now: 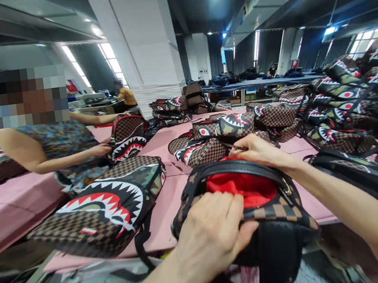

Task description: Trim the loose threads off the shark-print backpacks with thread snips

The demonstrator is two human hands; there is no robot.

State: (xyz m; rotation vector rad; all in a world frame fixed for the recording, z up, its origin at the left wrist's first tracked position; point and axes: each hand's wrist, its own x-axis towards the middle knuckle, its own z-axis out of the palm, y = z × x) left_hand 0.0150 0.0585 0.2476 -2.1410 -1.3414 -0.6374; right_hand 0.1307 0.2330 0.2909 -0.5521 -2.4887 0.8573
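Observation:
An open backpack (270,214) with brown checks, black trim and a red lining (245,182) stands in front of me at the table's edge. My left hand (216,225) is closed on its near rim, fingertips over the lining and thumb on the outside. At the far side of the opening, behind the black top handle, is my right hand (255,149), its fingers pinched together. A thin dark piece shows by those fingertips, too small to name. To the left lies another checked backpack (97,212) with a shark-mouth print, its black strap hanging over the edge.
Several similar backpacks (204,151) lie across the pink tabletop (161,200), with a tall pile (345,99) at the right. At the left, a co-worker (62,148) handles a shark-print backpack (129,135). A white pillar (142,41) rises behind.

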